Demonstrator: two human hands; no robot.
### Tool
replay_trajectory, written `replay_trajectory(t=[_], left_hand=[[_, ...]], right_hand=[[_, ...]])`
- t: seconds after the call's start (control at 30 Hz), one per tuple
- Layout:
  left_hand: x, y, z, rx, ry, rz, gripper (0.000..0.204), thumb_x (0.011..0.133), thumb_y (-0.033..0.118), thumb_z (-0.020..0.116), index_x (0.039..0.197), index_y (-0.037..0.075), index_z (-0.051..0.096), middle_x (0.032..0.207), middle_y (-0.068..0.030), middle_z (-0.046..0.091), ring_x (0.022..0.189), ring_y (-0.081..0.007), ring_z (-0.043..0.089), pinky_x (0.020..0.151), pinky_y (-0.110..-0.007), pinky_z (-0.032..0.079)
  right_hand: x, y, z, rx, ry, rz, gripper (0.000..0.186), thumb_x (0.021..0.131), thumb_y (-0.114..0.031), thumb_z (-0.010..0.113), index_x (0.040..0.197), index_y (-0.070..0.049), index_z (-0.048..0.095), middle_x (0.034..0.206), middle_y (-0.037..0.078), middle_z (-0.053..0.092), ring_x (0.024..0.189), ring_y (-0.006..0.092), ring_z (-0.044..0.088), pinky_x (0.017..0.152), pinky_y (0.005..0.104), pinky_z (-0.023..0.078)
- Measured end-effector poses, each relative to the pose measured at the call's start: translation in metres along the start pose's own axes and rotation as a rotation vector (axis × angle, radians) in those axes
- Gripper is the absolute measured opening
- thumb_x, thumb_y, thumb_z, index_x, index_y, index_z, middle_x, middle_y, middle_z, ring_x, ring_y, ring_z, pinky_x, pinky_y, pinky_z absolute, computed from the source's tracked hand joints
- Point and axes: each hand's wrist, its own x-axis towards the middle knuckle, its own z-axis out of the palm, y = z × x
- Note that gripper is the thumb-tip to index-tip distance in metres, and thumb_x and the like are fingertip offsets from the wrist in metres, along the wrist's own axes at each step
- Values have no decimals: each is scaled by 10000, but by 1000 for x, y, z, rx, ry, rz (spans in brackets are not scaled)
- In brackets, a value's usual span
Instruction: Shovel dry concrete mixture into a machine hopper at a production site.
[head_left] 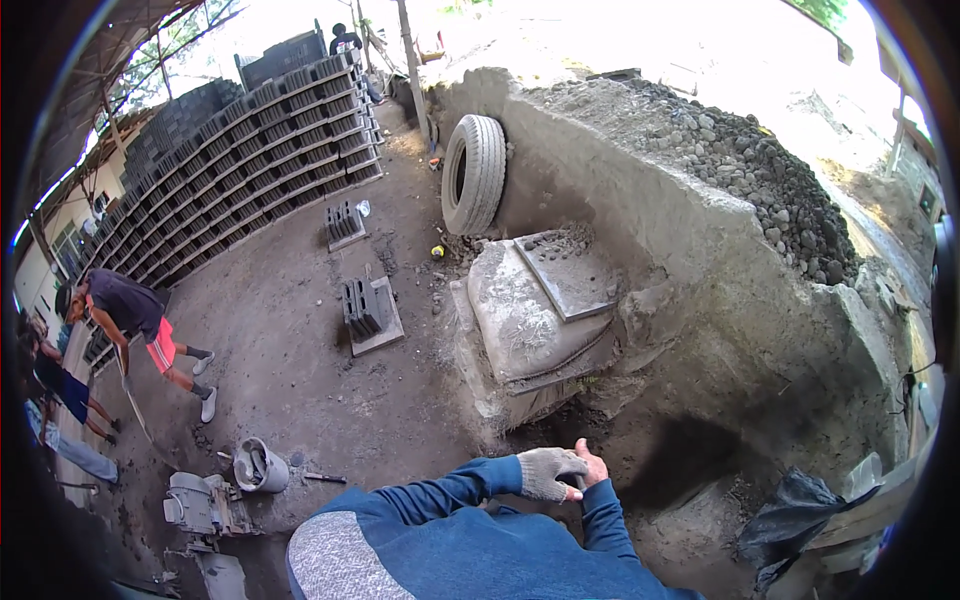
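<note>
My left hand [546,474], in a grey knit glove with a bare fingertip showing, is closed beside my right hand [594,464]. The two hands meet in front of my blue sweater [470,555]. What the gloved fingers grip, if anything, is hidden. My right hand is bare, its thumb pointing up, and its other fingers are mostly out of sight. Just beyond my hands stands a dusty, full sack [510,315] on a low ledge. A flat board [565,275] with crumbs of grit lies on the sack.
A tyre [474,175] leans against the concrete wall [690,210], with gravel [740,150] heaped behind it. Stacked blocks [250,140] fill the far left. Several fresh blocks [362,308] sit on a pallet. A bucket [261,467] stands beside a motor [188,502]. A person [130,310] shovels at left.
</note>
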Motion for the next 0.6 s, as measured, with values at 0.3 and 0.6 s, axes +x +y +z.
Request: replay_trajectory(t=[0.3,0.6], left_hand=[[-3,15,2,286,-295,-214,517,740,471,645,1095,101,582,1154,-142,524,1117,-323,491,905,-466,399],[-28,10,4,387,-140,-166,555,725,432,667,1188,143,565,1182,-107,545,1149,-278,492,960,-547,355]], right_hand=[[12,6,-4,-548,-69,13,502,879,-489,575,961,-8,692,899,59,682,813,127,592,740,283,470],[-14,-20,23,-718,41,63,560,860,-537,577,976,-2,694,913,84,683,827,139,600,770,288,473]])
